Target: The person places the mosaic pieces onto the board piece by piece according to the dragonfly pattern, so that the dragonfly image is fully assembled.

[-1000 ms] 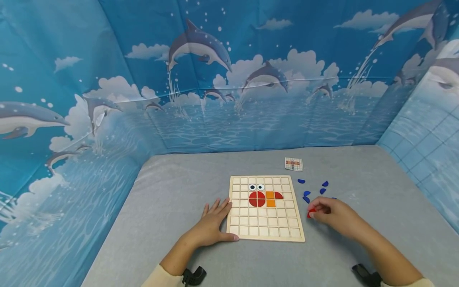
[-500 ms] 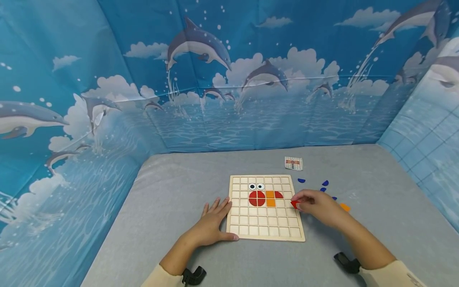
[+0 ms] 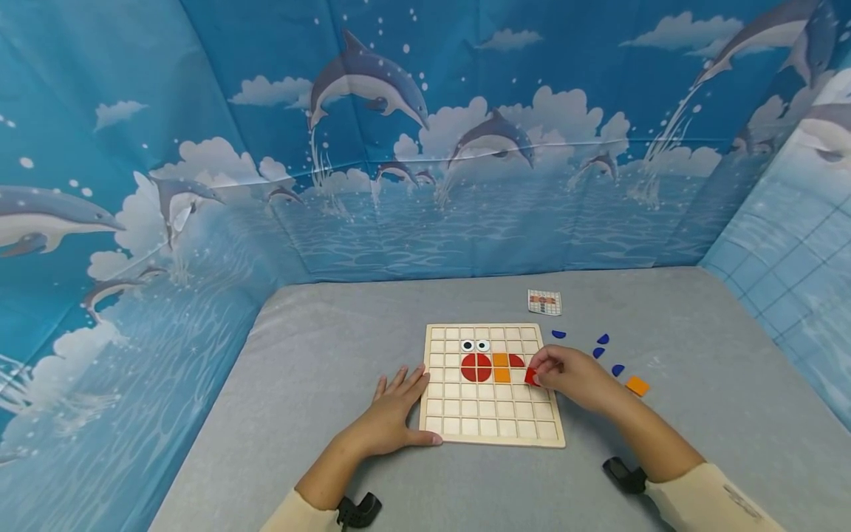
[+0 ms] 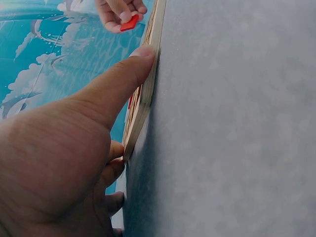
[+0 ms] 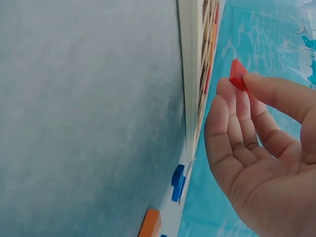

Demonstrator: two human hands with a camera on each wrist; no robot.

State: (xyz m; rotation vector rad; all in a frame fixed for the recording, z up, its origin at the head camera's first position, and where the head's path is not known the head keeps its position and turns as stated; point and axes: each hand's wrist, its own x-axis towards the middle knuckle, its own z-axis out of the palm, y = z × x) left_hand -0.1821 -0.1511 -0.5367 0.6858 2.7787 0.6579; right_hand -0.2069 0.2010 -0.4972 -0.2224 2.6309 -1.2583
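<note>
Head view shows a wooden grid board lying flat on a gray cloth. The person's left hand rests at the board's left side, fingers straight and apart at the tips, with the thumb reaching round to the near edge. The right hand pinches a small red piece over the right part of the grid, just nearer the person than a red quarter-round. Two orange squares sit left of that quarter-round, one beyond the other; left of them, four red quarters form a red disc, with two eye pieces beyond it. Four blue half-rounds and a loose orange square lie on the cloth to the right, and a printed card lies past the board's far right corner. A dolphin-printed backdrop rises behind. Left wrist view has the left thumb touching one edge of the board and fingertips against another, while the right hand holds the red piece farther off. Right wrist view has thumb and fingertip clamped on the red piece, raised clear of the board's surface, the remaining fingers loosely bent; one blue half-round and the loose orange square show below.
</note>
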